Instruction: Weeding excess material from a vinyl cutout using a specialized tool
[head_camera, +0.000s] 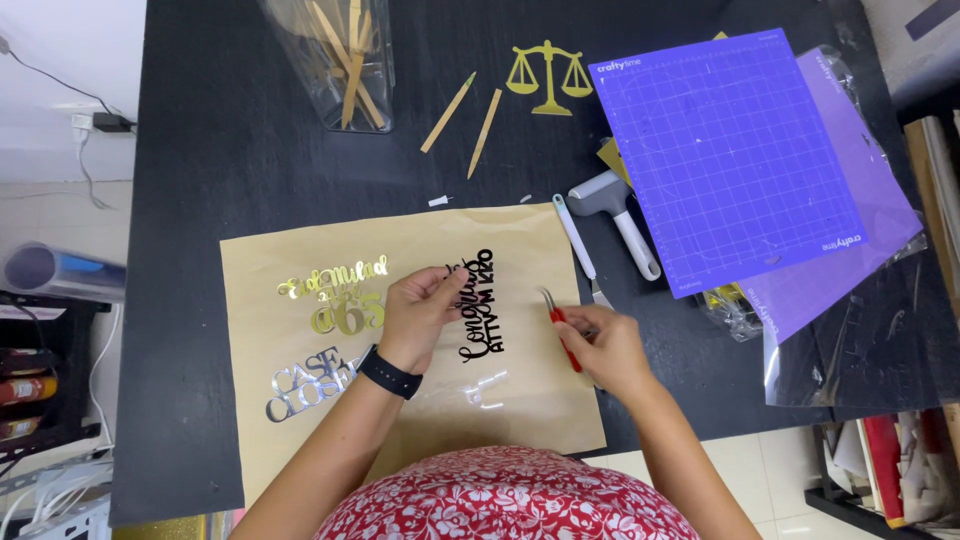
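My left hand (420, 312), with a black wristband, pinches the end of a black cut-out lettering piece (480, 305) lying on a tan paper sheet (300, 420). My right hand (603, 347) is closed around a red-handled weeding tool (562, 330), its metal tip pointing up toward the lettering but apart from it. Gold lettering (335, 295) and silver lettering (308, 385) lie on the sheet to the left of my left hand. A small clear-and-silver scrap (487, 389) rests below the black piece.
On the black table (230, 150) are a purple cutting mat (730, 155) over a lighter purple sheet, a white-handled scraper (620, 215), a slim white tool (578, 245), a gold scales cut-out (547, 75), two wooden sticks (465, 115) and a clear container of sticks (345, 60).
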